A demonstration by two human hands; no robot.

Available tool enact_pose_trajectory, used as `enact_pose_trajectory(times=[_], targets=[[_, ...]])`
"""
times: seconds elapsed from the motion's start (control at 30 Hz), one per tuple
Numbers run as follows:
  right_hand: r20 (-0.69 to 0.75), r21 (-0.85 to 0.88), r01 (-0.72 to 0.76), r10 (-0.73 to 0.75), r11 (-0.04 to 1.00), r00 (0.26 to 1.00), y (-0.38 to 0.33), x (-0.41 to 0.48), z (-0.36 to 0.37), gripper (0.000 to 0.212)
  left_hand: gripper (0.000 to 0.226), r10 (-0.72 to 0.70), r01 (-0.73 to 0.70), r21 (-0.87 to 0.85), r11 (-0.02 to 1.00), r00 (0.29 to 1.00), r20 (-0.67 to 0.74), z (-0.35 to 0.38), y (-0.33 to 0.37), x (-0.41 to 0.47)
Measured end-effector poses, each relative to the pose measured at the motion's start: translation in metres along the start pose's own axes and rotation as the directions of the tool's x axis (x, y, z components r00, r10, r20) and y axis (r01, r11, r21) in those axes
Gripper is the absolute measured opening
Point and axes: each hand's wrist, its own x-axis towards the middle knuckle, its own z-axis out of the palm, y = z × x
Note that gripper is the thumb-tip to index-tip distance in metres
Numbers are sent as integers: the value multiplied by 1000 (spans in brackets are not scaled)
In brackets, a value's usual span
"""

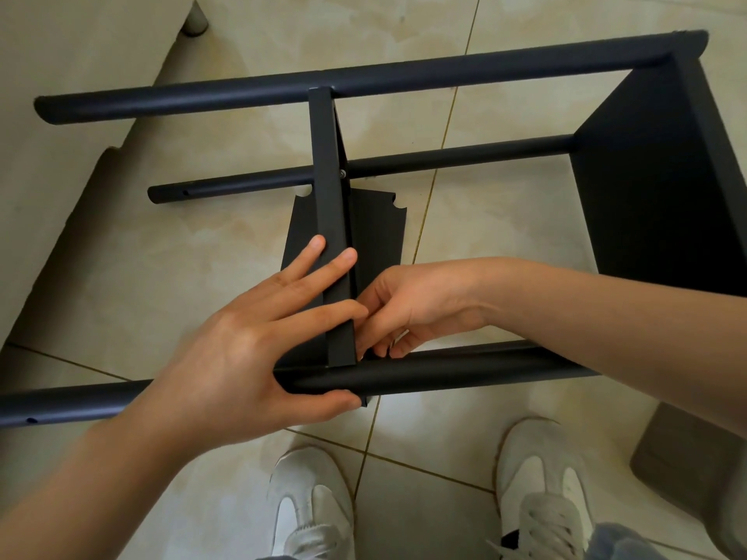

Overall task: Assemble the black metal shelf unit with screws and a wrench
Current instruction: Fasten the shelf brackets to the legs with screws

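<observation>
The black metal shelf unit lies on its side on the tiled floor, with a far tube (242,92), a middle tube (444,155) and a near tube (444,369) joined to a black end panel (646,175) at the right. A narrow shelf panel (327,196) stands on edge between the far and near tubes, with a silver screw (342,173) on its side. My left hand (242,349) presses straight fingers on that panel's near end, its thumb against the near tube. My right hand (412,305) pinches its curled fingertips at the panel-tube joint; what they hold is hidden.
Another black panel (376,228) lies flat on the floor under the frame. My two white shoes (311,507) (541,478) stand just behind the near tube. A grey object (687,458) sits at the lower right. Beige furniture with a round leg (196,22) fills the upper left.
</observation>
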Motion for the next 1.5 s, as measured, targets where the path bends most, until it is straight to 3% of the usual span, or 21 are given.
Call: enact_pose_trajectory(times=[0.37, 1.27, 1.5], targets=[[131, 22, -41, 38, 999, 991, -2, 9, -8, 8, 68, 7, -7, 0, 1000, 1000, -6, -1, 2, 0], [209, 64, -62, 48, 996, 977, 1, 11, -12, 10, 70, 4, -4, 3, 1000, 1000, 9, 0, 0, 0], [184, 8, -57, 55, 998, 981, 1, 12, -10, 11, 70, 4, -4, 12, 1000, 1000, 15, 0, 0, 0]])
